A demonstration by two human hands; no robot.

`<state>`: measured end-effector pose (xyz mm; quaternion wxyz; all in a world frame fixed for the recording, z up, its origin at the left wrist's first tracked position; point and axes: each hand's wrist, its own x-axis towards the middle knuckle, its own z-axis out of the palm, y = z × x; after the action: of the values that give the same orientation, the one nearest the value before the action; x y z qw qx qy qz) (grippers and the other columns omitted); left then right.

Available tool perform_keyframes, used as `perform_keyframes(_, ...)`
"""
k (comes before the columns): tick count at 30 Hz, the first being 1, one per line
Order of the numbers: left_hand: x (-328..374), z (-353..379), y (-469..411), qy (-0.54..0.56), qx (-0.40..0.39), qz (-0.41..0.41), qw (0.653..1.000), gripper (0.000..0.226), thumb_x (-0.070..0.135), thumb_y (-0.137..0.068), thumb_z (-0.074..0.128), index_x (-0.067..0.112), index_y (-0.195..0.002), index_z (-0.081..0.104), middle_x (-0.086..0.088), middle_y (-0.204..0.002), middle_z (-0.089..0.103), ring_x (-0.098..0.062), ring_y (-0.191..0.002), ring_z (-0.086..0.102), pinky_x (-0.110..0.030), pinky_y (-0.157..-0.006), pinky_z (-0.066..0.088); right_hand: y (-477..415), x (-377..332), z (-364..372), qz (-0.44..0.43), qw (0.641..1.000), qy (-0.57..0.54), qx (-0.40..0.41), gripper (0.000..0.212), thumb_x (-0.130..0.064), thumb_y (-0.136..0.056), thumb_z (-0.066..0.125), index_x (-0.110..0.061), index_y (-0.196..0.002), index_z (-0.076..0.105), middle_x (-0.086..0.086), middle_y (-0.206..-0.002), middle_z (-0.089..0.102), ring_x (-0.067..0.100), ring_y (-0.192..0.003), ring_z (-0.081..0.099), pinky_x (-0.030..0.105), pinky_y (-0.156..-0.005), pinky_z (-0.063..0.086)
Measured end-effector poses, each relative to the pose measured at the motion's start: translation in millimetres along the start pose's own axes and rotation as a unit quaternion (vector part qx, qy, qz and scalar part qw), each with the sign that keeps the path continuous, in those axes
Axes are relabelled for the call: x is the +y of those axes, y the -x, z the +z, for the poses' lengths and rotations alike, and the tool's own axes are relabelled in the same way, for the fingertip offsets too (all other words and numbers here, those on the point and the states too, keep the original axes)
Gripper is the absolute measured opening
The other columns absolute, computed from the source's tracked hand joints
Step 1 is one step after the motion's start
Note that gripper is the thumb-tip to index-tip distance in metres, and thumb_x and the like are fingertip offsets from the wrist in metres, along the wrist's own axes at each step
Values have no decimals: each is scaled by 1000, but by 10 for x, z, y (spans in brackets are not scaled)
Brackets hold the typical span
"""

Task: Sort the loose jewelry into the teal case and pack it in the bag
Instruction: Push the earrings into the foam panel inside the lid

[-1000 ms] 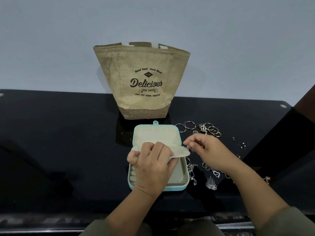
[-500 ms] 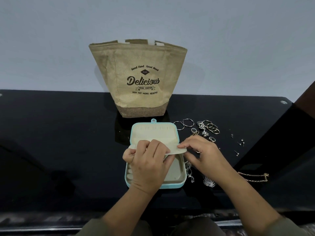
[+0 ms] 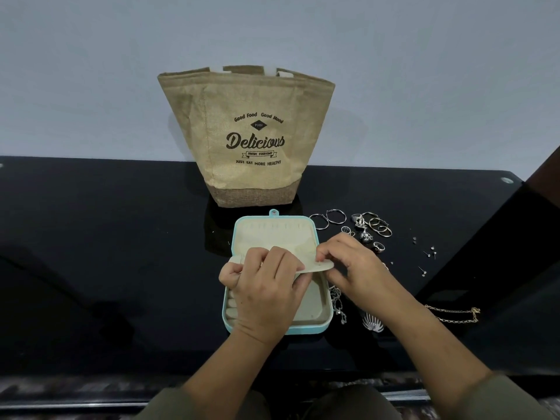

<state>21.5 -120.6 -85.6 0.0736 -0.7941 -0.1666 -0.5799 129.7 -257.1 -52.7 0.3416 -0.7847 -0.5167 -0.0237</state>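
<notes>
The teal case [image 3: 315, 328] lies open on the black table, lid back, cream lining showing. My left hand [image 3: 266, 295] grips the cream inner flap [image 3: 321, 266] of the case and holds it raised over the base. My right hand [image 3: 351, 265] pinches at the flap's right end; whether a small piece sits between its fingertips is too small to tell. The burlap bag [image 3: 248, 140] stands open-topped behind the case. Loose rings [image 3: 377, 227], hoops [image 3: 328, 218] and stud earrings [image 3: 427, 256] lie right of the case. A gold chain [image 3: 454, 313] lies further right.
A silver chain [image 3: 338, 301] and a fan-shaped silver piece [image 3: 372, 324] lie beside the case's right edge, under my right forearm. The table [image 3: 106, 237] reaches the pale wall behind. A dark slanted panel [image 3: 515, 237] rises at the right.
My right hand has moved left from the jewelry pile to the flap's right end. My left hand keeps holding the flap raised. The view has shifted slightly.
</notes>
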Motion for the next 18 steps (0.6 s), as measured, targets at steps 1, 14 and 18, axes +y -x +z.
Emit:
perform_keyframes(1,3,0,2,-2,2,0,1000,32,42,-82,73,27,-60,56,11,-62,54,-11,-69,52,-38,-72,25,-7,8,2,1,1000,2,-5,24,-1,-81,66,-21,-92,60,-9,-94,51,11,-82,53,25,-69,45)
perform_keyframes(14,-106,-61,-75,-1,-102,-41,994,45,60,-69,80,24,-83,57,7,-78,57,-15,-80,46,-37,-76,23,54,-10,70,76,993,-63,72,24,5,-81,68,-18,-88,66,-8,-88,62,11,-78,59,18,-67,46)
perform_keyframes(18,-378,-135,-197,50,-158,-82,983,52,59,-70,78,19,-95,56,2,-93,55,-18,-90,44,-32,-79,20,-27,-25,29,109,986,-93,86,16,-3,-85,69,-19,-84,67,-9,-81,64,12,-73,59,18,-65,46)
